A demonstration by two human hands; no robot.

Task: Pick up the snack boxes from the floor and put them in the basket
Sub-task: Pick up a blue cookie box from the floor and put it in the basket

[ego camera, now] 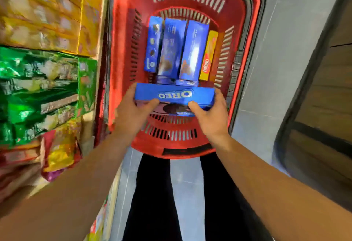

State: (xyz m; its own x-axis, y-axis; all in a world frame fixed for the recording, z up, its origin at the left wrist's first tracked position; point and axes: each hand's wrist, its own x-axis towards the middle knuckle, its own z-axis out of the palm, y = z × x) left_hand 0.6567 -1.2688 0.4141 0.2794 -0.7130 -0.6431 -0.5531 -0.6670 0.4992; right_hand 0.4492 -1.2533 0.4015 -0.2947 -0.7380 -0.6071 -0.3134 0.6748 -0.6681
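Legs: two legs in black trousers (152, 199) were seen at the bottom of the view, standing on the grey floor (187, 179).
Left hand (131, 111): it was closed on the left end of the Oreo box (174, 95), thumb laid on the near face, fingers wrapped behind the far edge.
Right hand (211, 115): it was closed on the right end of the same box, thumb pressed on the near face.
Oreo box: it was held level and crosswise between both hands, over the near part of the red basket (245, 37), its logo seen upside down.
Red basket: it was set on the floor just ahead of the legs.
Basket contents: three blue boxes (194, 50) were laid side by side lengthwise, with a yellow box (208, 56) just beside them on the right; more blue packaging was partly hidden beneath.
Shelves: yellow cartons (42, 12) and green packs (38, 88) were stacked at the left, blurred.
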